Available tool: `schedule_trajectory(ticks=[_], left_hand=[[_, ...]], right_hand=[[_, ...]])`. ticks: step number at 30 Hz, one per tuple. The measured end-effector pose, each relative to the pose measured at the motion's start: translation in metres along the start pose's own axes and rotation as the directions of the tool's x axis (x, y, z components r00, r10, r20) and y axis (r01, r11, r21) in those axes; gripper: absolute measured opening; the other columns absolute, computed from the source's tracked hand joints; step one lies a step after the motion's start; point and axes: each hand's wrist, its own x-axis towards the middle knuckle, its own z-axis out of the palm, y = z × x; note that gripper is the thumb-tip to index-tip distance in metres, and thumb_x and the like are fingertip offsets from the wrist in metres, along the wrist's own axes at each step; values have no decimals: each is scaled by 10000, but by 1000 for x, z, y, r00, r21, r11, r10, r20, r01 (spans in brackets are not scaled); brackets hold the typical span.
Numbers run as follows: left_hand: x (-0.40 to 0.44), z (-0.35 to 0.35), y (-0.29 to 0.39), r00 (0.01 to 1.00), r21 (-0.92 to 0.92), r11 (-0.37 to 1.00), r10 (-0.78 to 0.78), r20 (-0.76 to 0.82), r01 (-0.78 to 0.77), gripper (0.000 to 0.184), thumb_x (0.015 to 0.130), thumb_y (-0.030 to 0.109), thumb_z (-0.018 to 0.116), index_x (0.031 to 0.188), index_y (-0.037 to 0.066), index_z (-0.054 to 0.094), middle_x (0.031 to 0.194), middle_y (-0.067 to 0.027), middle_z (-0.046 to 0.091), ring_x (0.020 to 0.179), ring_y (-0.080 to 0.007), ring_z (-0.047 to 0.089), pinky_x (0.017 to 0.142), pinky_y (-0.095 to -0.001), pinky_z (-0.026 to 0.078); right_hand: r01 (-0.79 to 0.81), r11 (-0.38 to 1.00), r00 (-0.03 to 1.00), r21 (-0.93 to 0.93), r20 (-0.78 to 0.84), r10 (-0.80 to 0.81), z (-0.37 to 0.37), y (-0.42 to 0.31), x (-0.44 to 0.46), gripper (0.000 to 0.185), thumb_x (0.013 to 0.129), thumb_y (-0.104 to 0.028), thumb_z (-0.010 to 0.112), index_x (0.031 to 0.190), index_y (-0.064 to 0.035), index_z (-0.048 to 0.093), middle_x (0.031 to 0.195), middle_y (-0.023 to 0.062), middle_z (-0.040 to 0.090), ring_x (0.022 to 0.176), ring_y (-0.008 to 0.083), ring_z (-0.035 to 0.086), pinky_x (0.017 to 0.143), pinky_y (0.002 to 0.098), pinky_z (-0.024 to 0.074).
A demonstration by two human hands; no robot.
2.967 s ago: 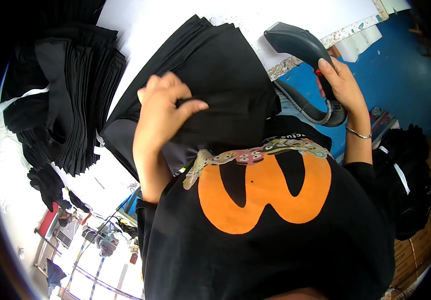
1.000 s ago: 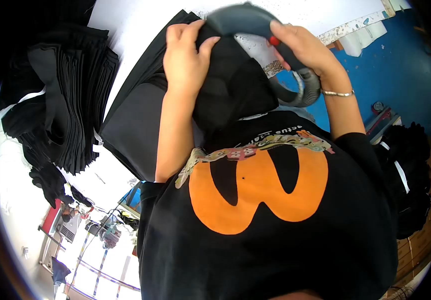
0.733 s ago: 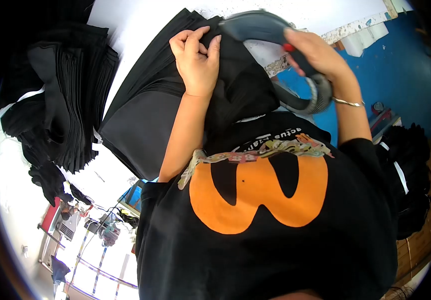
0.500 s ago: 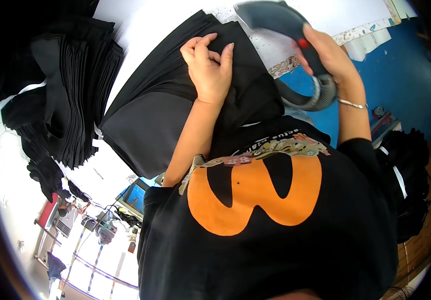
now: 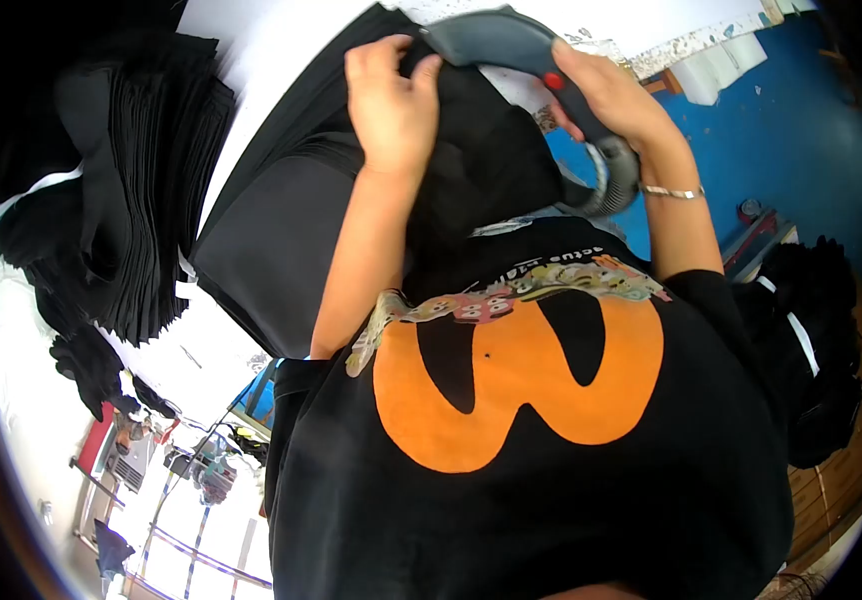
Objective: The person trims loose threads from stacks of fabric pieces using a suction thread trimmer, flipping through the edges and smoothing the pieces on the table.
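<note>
A stack of black cloth pieces (image 5: 281, 230) lies in front of me, its layered edges fanned on the left. My left hand (image 5: 391, 95) is on its upper part, fingers curled over the cloth with the thumb apart; the fingertips are partly hidden. My right hand (image 5: 606, 95) is closed around a dark grey, curved vacuum cleaner handle (image 5: 496, 38) with a red button. Its flat tip is at the top edge of the cloth, close to my left fingers. A ribbed hose (image 5: 616, 190) curves from the handle's lower end back beside the stack.
Another thick stack of black cloth (image 5: 146, 190) hangs at the left over the white table (image 5: 221, 130). Black bundles with white ties (image 5: 806, 345) are at the right. Beyond the table edge is a blue floor (image 5: 751, 160). A rack and machinery (image 5: 206, 470) are lower left.
My right hand has brought the vacuum handle left and slightly down, so its tip is now at the cloth near my left hand. My left hand has shifted slightly up and left.
</note>
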Motion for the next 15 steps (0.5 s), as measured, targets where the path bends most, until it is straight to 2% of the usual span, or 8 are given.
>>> schedule_trajectory(ticks=[3,5,7,9,11,13,14,15], left_hand=[[2,1,-12,997,-169,983,-75,-22,70,299,816,68,841,1052,-1,670,1024,-83,624,565,-91,603,547,-228,502],[0,1,-12,977,-330,921,-214,22,209,302,816,75,848,1049,-5,673,1001,-75,641,580,-72,605,538,-218,495],[-1,0,-9,980,-302,935,-199,-16,185,235,826,47,831,1009,-12,696,983,-64,653,587,-65,606,531,-199,486],[-5,0,-6,981,-560,813,-194,-1,160,145,820,34,817,935,3,734,994,-48,626,588,-71,588,533,-216,473],[-1,-12,1,976,-618,765,-219,13,180,61,842,6,783,892,6,746,935,-32,655,591,-63,586,504,-204,447],[6,-42,6,815,-487,659,-396,422,572,42,851,30,770,883,14,749,836,-18,684,629,-73,606,556,-215,475],[11,-62,9,793,-261,836,-289,537,482,51,879,66,766,891,18,753,760,0,668,648,-67,587,576,-223,461],[14,-80,5,756,-151,950,-114,644,272,54,837,51,772,856,13,739,769,-13,675,712,-129,630,685,-269,506]], right_hand=[[80,990,996,120,-52,-75,9,-1,-6,562,1050,-526,440,916,-10,616,660,83,625,515,127,562,498,277,459],[106,980,991,167,-102,-89,8,3,-9,539,1058,-514,431,910,-24,599,676,83,616,493,128,548,480,267,459],[74,970,994,230,-95,-53,-1,15,-15,522,1038,-488,503,932,10,621,667,80,632,502,124,580,520,254,459],[81,982,995,169,-62,-72,-2,16,-2,538,1029,-506,519,961,15,635,684,73,633,490,116,582,531,253,475],[154,987,975,41,-165,-146,11,-2,17,520,1052,-517,453,912,-40,609,704,68,627,553,127,595,553,258,498],[156,985,976,77,-165,-142,11,-13,18,524,1044,-528,470,911,-45,625,710,59,632,587,126,611,593,253,510],[128,988,977,90,-183,-110,2,-8,15,514,1044,-519,477,918,-45,631,714,58,635,592,126,612,591,252,509],[96,990,977,103,-201,-73,-4,-4,12,505,1044,-510,483,926,-44,637,718,57,638,597,125,613,590,250,508]])
